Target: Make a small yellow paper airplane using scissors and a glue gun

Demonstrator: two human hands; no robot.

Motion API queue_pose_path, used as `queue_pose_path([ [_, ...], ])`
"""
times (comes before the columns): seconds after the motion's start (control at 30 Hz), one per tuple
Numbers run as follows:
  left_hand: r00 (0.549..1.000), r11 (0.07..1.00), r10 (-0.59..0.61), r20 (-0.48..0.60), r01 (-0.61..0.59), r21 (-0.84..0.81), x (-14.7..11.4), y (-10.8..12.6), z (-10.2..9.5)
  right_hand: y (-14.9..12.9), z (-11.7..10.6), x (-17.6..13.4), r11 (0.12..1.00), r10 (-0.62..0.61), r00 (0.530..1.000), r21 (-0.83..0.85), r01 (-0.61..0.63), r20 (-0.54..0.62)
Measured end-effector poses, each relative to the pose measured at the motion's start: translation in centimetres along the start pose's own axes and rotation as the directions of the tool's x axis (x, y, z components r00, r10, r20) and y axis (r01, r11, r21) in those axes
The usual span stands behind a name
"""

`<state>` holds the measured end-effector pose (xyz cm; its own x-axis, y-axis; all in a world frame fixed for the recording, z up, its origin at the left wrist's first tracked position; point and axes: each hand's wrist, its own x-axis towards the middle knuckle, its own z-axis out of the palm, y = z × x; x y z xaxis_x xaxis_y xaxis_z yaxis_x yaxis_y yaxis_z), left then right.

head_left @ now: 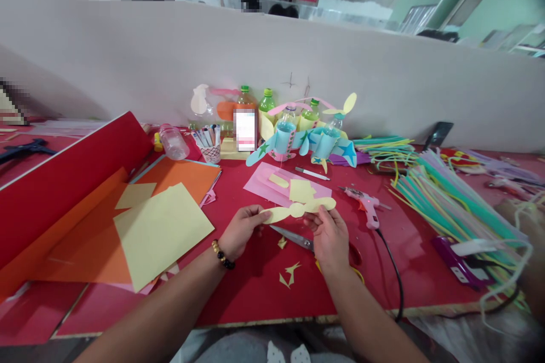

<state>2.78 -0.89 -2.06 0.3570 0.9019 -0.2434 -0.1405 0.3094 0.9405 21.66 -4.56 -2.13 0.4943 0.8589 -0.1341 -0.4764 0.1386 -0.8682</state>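
Observation:
A pale yellow paper propeller [297,210] stretches between my two hands above the red table. My left hand [242,231], with a beaded bracelet at the wrist, pinches its left blade. My right hand [330,235] grips the right blade between thumb and fingers. Below lie scissors [293,237], partly hidden by my right hand, and several yellow paper scraps [290,275]. Just behind the propeller, a pink paper sheet [259,180] carries smaller yellow paper pieces [301,190].
To the right sit a pink glue gun [361,204] with a black cord and bundles of coloured strips [455,198]. Yellow paper [164,232] lies over orange sheets at left. Bottle-and-paper airplanes [326,142], a pen cup [209,150] and a phone [246,130] stand behind.

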Motion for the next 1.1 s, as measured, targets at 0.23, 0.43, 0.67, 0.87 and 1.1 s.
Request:
queue_pose_path([
  [0.23, 1.0, 1.0, -0.005, 0.002, 0.005, 0.009, 0.1, 0.1, -0.2, -0.2, -0.2, 0.1, 1.0, 0.002, 1.0, 0.0, -0.002, 0.011],
  [0.43, 0.993, 0.997, -0.069, 0.101, 0.066, 0.033, -0.4, 0.9, 0.3, 0.1, 0.0, 0.0, 1.0, -0.01, 0.999, -0.02, 0.011, 0.034],
  [0.67, 0.99, 0.997, -0.044, 0.131, 0.035, 0.071, -0.2, 0.2, 0.0, 0.7, 0.1, -0.5, 0.978, -0.03, 0.992, -0.203, 0.054, 0.119],
  [0.87, 0.993, 0.994, -0.06, 0.1, 0.05, 0.101, 0.1, -0.3, 0.0, 0.9, 0.2, -0.6, 0.968, -0.022, 0.989, -0.243, 0.057, 0.145],
  [1.1, 0.993, 0.99, -0.093, 0.074, 0.084, 0.111, 0.0, 0.1, 0.3, -2.8, 0.6, -0.1, 0.951, -0.075, 0.963, -0.272, 0.147, 0.257],
])
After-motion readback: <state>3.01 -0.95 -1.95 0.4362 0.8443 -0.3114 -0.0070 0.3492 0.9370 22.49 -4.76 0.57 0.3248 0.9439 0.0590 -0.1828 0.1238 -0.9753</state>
